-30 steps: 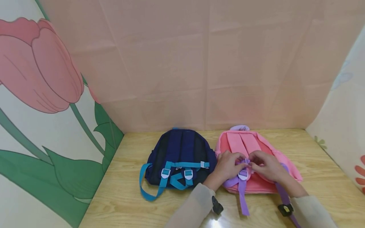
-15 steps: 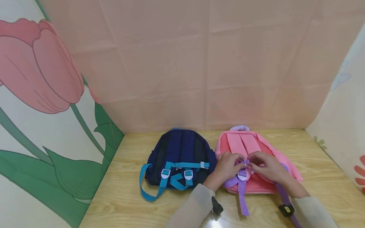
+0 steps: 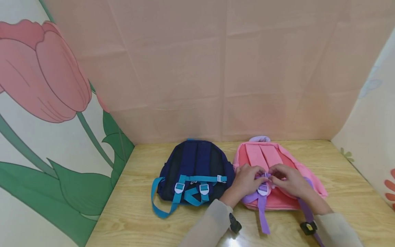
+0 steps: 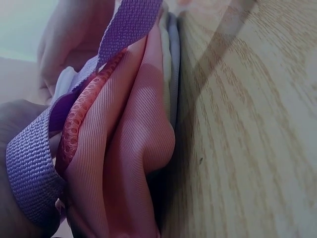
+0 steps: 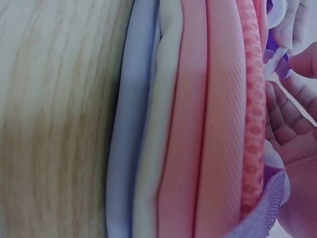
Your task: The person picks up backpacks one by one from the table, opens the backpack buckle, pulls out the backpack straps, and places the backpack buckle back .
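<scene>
A pink backpack lies on the table with its shoulder straps facing up. Both hands meet over its lower middle, at a purple webbing strap and its white plastic fittings. My left hand pinches the webbing just above a white strap adjuster. Opposite it, my right hand pinches the same small section with thumb and forefinger. In the right wrist view, a white slider on purple webbing shows between the fingertips. A loop of purple strap crosses in front of a hand in the left wrist view.
A navy backpack with blue straps lies right against the pink one's left side. Another purple strap runs under the right forearm toward the front edge. A pink cloth backdrop rises behind the wooden table.
</scene>
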Available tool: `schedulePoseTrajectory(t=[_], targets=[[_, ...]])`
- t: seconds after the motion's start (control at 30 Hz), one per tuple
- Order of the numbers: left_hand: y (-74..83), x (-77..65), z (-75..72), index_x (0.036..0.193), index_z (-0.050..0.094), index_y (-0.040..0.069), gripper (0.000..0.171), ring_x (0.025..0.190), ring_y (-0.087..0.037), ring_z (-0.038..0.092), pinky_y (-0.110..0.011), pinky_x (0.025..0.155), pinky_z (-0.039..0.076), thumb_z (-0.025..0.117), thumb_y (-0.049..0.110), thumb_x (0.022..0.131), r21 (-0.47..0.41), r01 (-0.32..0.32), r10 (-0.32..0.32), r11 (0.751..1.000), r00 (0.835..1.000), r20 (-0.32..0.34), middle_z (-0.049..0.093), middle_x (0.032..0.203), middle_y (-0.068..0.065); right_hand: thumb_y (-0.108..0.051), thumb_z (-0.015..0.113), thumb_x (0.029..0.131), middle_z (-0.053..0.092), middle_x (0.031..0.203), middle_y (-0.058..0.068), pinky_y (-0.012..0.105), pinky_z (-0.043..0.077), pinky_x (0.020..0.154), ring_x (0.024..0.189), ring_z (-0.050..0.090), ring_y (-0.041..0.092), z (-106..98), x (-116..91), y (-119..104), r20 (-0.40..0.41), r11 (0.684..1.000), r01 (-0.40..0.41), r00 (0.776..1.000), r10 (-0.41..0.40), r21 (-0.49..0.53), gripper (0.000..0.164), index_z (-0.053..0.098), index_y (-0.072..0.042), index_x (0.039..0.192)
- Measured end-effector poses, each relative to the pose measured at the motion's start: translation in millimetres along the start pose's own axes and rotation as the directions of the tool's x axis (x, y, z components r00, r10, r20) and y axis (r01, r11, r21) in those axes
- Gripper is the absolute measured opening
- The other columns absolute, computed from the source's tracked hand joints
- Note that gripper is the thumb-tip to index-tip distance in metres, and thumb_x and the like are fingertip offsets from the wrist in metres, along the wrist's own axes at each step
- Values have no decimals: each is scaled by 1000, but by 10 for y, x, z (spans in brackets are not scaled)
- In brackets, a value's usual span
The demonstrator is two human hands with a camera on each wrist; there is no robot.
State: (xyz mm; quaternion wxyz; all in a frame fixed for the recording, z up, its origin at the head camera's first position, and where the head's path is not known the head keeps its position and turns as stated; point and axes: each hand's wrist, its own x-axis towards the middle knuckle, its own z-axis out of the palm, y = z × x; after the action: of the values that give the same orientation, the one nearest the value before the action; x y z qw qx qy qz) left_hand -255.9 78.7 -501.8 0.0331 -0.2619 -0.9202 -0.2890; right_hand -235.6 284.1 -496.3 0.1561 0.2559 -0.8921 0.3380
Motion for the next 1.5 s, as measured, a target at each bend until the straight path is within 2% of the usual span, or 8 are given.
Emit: schedulePoseTrajectory(t=[0.27,0.6,1.03,1.23,1.5], targets=[[10,1,1,119,69,39,27,94,3,47,-30,93,32,65,51,95,19,1,-1,1000,1000,-3,62,95,26,0,75,84,64,83,-13,24,53,69,76,59,-1,10,-11,8,-15,1000,-16,1000,16,-8,22,68,-16,98],[26,-23,-51,119,69,37,27,97,4,49,-32,98,32,65,47,95,9,1,-2,1000,1000,25,62,98,24,-3,75,88,66,84,-12,23,52,67,76,61,1,1,-25,-26,29,999,-22,999,21,36,21,68,-12,105],[18,-18,-35,119,68,39,27,98,3,48,-33,96,32,66,49,94,-11,5,-5,1000,1000,21,63,99,26,0,76,85,64,85,-14,25,54,68,76,61,-1,32,-29,5,-16,1000,-3,1000,3,3,23,68,-15,100],[8,-10,-27,119,69,38,26,96,3,47,-32,97,31,65,48,95,0,-5,5,1000,1000,12,63,98,26,1,76,85,65,84,-12,20,50,67,75,59,-1,39,-37,24,-33,1000,-4,999,4,5,25,68,-17,100],[12,-20,-40,117,69,37,25,99,3,48,-33,100,31,66,47,94,16,-10,10,1000,1000,15,64,100,26,-3,77,86,66,88,-11,24,53,69,79,61,0,19,-30,4,2,1000,-7,1000,7,26,24,69,-12,107]])
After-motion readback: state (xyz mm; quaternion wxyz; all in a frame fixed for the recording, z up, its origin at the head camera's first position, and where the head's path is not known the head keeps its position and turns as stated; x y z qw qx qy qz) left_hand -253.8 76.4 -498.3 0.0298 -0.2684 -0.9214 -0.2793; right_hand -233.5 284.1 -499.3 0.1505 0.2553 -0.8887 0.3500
